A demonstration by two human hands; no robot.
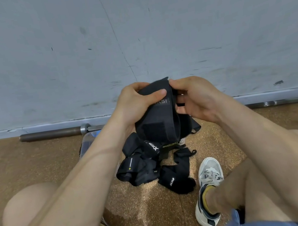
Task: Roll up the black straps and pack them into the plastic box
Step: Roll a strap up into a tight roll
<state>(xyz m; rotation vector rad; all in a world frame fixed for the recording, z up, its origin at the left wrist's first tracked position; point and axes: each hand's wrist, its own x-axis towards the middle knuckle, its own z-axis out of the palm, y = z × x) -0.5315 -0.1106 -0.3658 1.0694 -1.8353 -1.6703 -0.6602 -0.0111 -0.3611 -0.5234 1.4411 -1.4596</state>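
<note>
- The black strap (158, 128) is gripped at its top end by both the left hand (133, 103) and the right hand (195, 99). Its length hangs downward, above the strap pile (148, 168).
- The plastic box (89, 141) is located lower left, nearer the left hand, and is partly hidden.

straps (142, 168) blk, wht logos | wall (60, 48) grey | floor (36, 156) brn speckled | shoe (209, 173) wht/navy | sock (205, 192) yellow
</note>
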